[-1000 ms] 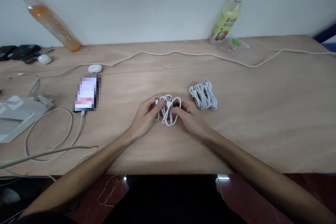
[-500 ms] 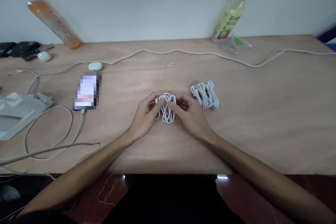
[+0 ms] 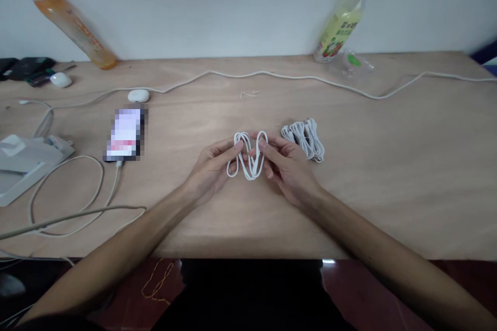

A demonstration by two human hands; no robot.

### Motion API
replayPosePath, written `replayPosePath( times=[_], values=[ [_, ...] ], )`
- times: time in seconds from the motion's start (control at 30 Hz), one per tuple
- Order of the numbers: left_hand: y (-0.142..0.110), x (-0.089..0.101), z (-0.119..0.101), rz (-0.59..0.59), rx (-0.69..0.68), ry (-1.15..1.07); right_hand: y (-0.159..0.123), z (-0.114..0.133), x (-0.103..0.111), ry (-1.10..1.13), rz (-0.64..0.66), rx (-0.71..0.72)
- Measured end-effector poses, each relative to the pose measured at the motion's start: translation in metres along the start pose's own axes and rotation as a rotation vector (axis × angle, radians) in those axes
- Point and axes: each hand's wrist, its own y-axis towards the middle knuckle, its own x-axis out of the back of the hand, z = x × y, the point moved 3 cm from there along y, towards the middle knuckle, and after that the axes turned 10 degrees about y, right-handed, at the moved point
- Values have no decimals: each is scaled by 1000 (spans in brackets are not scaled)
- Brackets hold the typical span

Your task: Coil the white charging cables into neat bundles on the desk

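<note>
A white cable (image 3: 251, 171) in loose loops is held between both hands above the middle of the table. My left hand (image 3: 216, 164) pinches the loops on the left side, thumb on top. On the right side, my right hand (image 3: 285, 163) pinches another loop between thumb and fingers. The loops hang toward me in a wavy shape. Just beyond my right hand lies a pile of coiled white cables (image 3: 305, 138), partly behind its knuckles.
A phone (image 3: 125, 134) with a plugged-in cord lies left, below a white earbud case (image 3: 139, 95). A long white cord (image 3: 264, 74) crosses the back. An orange drink bottle (image 3: 75, 31) and a yellow-green bottle (image 3: 340, 26) stand by the wall. A white box (image 3: 29, 163) sits far left.
My hands have moved slightly apart, and the cable loops between them have spread from a tight bundle into a wider, open wave. The camera view has shifted a little.
</note>
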Motion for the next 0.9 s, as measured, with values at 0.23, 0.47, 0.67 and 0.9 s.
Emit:
replayPosePath(
  times=[0.23, 0.47, 0.67, 0.9],
  values=[
    [0, 2, 2, 9, 69, -65, 2, -3, 0, 90, 51, -61],
    [0, 4, 4, 16, 14, 40, 2, -3, -1, 102, 60, -105],
    [1, 7, 4, 15, -69, 155, 2, -7, 2, 45, -38, -144],
    [-1, 5, 0, -10, -112, 278, -3, -7, -4, -119, -1, -153]
  ],
)
